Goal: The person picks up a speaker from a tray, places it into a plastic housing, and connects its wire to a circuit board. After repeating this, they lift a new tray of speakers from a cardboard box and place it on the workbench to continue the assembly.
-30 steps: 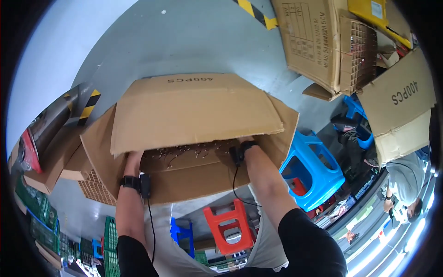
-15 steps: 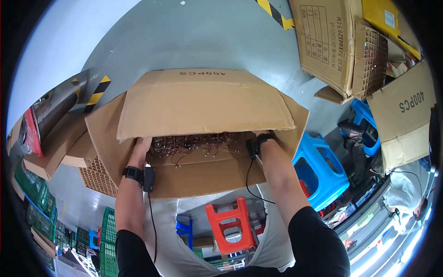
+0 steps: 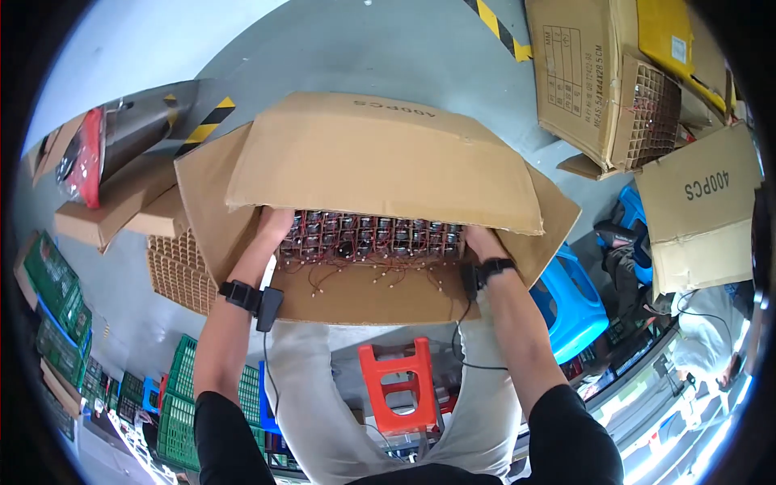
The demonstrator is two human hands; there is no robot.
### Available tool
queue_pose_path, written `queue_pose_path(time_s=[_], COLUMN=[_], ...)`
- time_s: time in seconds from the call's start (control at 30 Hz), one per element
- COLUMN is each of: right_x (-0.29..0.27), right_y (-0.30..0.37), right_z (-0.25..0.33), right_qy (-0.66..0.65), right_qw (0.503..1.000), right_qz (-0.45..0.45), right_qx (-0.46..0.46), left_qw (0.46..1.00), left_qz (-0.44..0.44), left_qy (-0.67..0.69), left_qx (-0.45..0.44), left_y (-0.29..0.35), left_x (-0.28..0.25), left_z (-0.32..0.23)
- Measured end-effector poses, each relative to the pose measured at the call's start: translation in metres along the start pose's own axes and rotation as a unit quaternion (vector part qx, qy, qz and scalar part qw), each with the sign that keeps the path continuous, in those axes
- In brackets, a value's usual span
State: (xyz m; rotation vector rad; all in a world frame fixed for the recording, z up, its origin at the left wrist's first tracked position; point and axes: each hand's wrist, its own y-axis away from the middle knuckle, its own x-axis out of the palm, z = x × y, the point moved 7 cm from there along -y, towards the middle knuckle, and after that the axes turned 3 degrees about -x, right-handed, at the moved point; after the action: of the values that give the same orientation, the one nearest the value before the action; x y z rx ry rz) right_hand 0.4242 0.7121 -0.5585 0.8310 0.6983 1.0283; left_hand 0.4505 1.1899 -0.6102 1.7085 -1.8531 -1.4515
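At the centre of the frame sits a large open cardboard box, its far flap folded toward the viewer and its near flap hanging down over the person's lap. Inside it, a packed layer of small dark components with red wire leads fills the visible strip between the flaps. Left hand reaches in at the left end of that layer, fingers tucked under the flap's edge and against the components; how far it is closed cannot be told. Right hand does the same at the right end, its fingers hidden, so its grasp cannot be told either. Both wrists wear black bands with cables running back. Below the box stands an orange plastic stool; a blue stool is at the right. Green crates lie at lower left, and more cardboard boxes fill the upper right.
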Motion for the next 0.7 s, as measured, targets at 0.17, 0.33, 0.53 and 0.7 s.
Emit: queue_pose_path(time_s=[0.17, 0.33, 0.53, 0.7], right_x=[0.003, 0.004, 0.003, -0.026], right_y=[0.050, 0.114, 0.210, 0.274], right_z=[0.053, 0.104, 0.144, 0.138], right_qy=[-0.002, -0.001, -0.027, -0.065], right_qw=[0.995, 0.999, 0.997, 0.993], right_qz=[0.069, 0.043, 0.071, 0.097], right_qx=[0.073, -0.012, -0.027, -0.029], left_qw=[0.982, 0.996, 0.990, 0.983], left_qz=[0.029, -0.082, -0.029, 0.038], left_qy=[-0.186, -0.035, 0.138, 0.177], left_qx=[0.034, 0.016, -0.001, -0.023], left_y=[0.011, 0.111, 0.220, 0.285], left_x=[-0.033, -0.056, -0.092, -0.081], left_z=[-0.006, -0.106, -0.144, -0.142])
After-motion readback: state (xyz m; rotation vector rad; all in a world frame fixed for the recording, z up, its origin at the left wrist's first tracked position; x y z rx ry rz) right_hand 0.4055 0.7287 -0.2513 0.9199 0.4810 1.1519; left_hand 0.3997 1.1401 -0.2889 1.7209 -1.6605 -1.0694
